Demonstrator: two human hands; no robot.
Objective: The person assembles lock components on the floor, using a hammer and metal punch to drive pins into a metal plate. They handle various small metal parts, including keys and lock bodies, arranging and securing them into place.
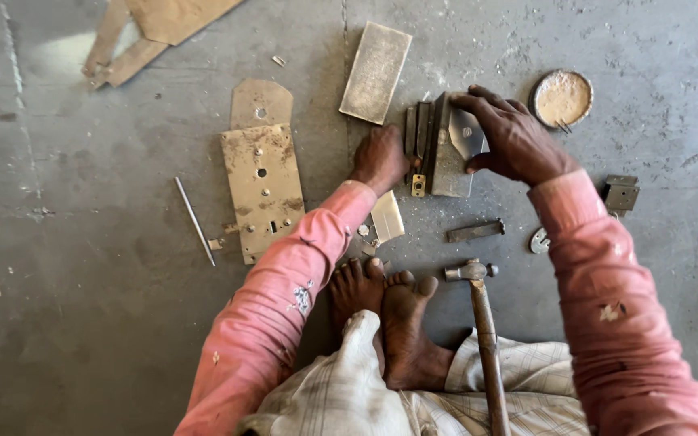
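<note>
I sit on a grey concrete floor with my bare feet (381,311) in front of me. My right hand (510,137) grips a small shiny metal plate (466,136) against an upright grey metal block (448,157). My left hand (379,157) is closed at the left side of that block, on narrow dark metal bars (418,133) with a small brass-coloured piece (418,185) below. A hammer (482,323) lies by my right foot, its head pointing away from me.
A long rusty plate with holes (262,178) lies to the left, a thin rod (194,220) beside it. A flat grey slab (376,71) sits above. A round tin of powder (562,98), a dark bracket (620,194), a short bar (475,231) and a small disc (539,241) lie right.
</note>
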